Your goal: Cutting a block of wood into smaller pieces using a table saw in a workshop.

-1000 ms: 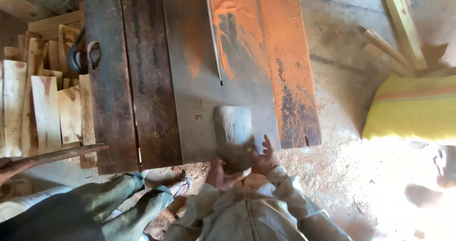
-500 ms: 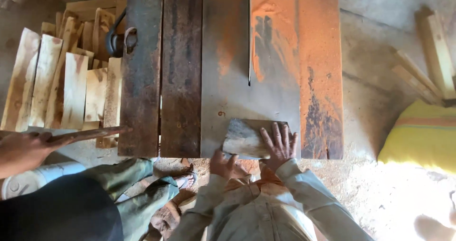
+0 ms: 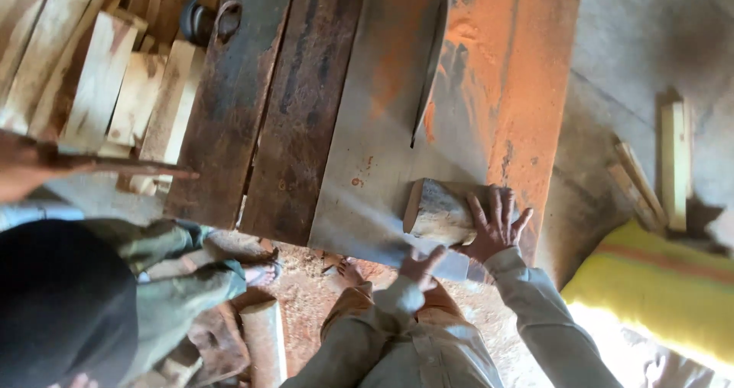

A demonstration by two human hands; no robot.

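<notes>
A short pale wood block (image 3: pixel 437 211) lies on the metal saw table (image 3: pixel 382 128), just below the thin upright saw blade (image 3: pixel 430 59). My right hand (image 3: pixel 495 224) rests flat on the block's right end, fingers spread. My left hand (image 3: pixel 419 266) grips the block's near edge at the table's front rim. Orange sawdust coats the table's right part (image 3: pixel 520 74).
Another person in green clothes (image 3: pixel 153 281) crouches at the left, holding a thin wooden strip (image 3: pixel 115 166). Cut planks (image 3: pixel 115 90) are stacked at the upper left. Wood offcuts (image 3: pixel 673 166) and a yellow sack (image 3: pixel 657 304) lie on the floor at right. A log (image 3: pixel 264 342) lies by my feet.
The view has shifted, so the table leans more to the right. Both my hands stay on the block; the left one has moved onto its near edge.
</notes>
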